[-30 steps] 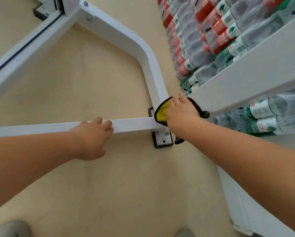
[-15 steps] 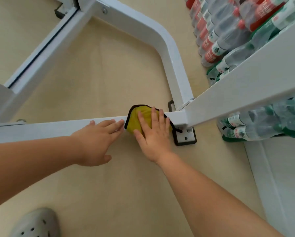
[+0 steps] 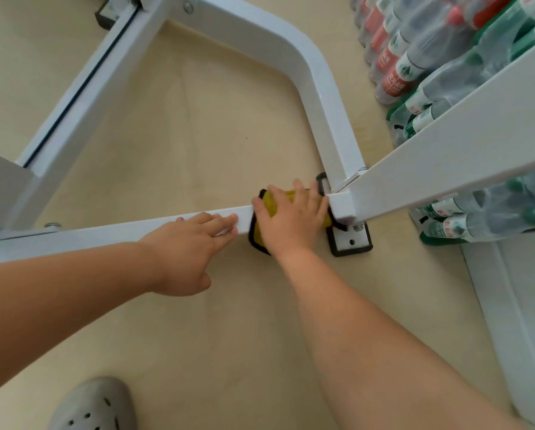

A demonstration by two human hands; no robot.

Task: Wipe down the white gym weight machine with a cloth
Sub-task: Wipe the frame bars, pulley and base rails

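Nearest me, a grey clog (image 3: 92,405) on the tan floor (image 3: 198,135), with both forearms reaching out over it.

Left hand (image 3: 191,243): released, fingers straight and laid flat along the low crossbar (image 3: 105,232) of the white gym weight machine (image 3: 306,63). It grasps nothing and I read it as a brace.

Right hand (image 3: 291,221): also unclenched, fingers spread, palm pressing the yellow cloth (image 3: 269,200) down onto the same crossbar, just beside the corner joint where the slanted beam (image 3: 446,169) comes in. The cloth's black edge hangs over the near face of the bar, so it is draped rather than bunched.

Handling judgement: the cloth is soft and light and will ride wherever the palm pushes it. A flat press suits the top face, but for the sides I would wrap the fingers over the bar. The frame is stiff painted steel, likely slick, and fixed in place — no need to hold it.

Just past the hand is the black-rimmed foot plate (image 3: 351,242) with its bolt, where the cloth could snag. Farther off, the curved tube runs back to the rear rail — untouched by either hand. Shrink-wrapped water bottles (image 3: 415,57) are stacked at far right.
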